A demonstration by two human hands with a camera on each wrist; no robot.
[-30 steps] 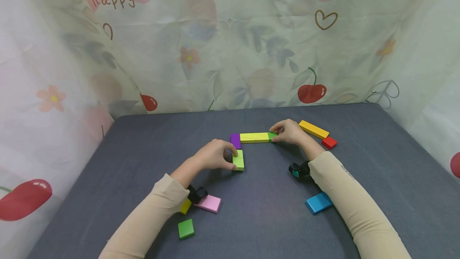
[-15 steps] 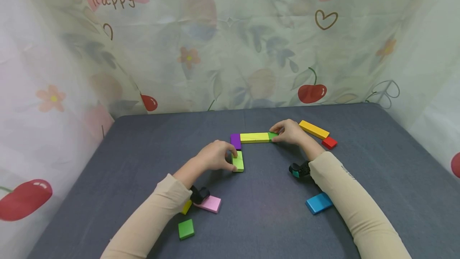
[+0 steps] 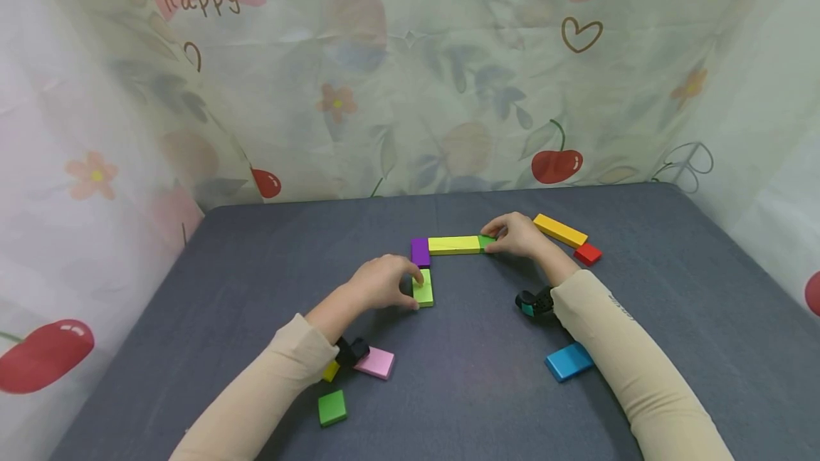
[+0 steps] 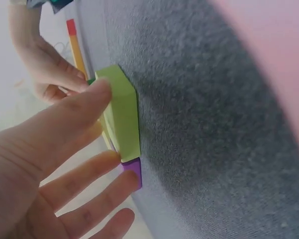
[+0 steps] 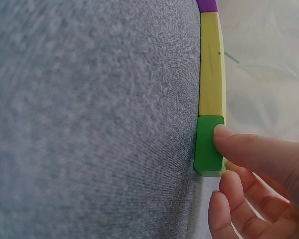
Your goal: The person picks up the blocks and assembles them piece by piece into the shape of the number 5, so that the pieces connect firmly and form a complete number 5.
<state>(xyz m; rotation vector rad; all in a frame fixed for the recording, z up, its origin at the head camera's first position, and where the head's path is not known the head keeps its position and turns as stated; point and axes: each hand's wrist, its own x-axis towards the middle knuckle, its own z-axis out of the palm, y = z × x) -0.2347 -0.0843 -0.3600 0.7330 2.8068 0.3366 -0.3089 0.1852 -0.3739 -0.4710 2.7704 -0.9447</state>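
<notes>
My left hand (image 3: 384,283) holds a light green block (image 3: 423,289) by its two ends, thumb at the near end and fingertips at the far end. That block lies on the dark grey table, its far end at a purple block (image 3: 420,252). From the purple block a long yellow block (image 3: 455,245) runs right, and a green block (image 5: 209,143) sits against its other end. My right hand (image 3: 515,235) pinches this green block, its thumb on the front face; the other fingers are partly hidden behind it in the right wrist view.
An orange block (image 3: 560,230) and a red block (image 3: 588,254) lie beyond my right wrist. Beside the right forearm is a blue block (image 3: 569,362). Near the left forearm lie a pink block (image 3: 376,363), a partly covered yellow block (image 3: 331,370) and a green square block (image 3: 332,407).
My left hand and the light green block have shifted slightly toward me and to the left. The right hand stays in place at the green block.
</notes>
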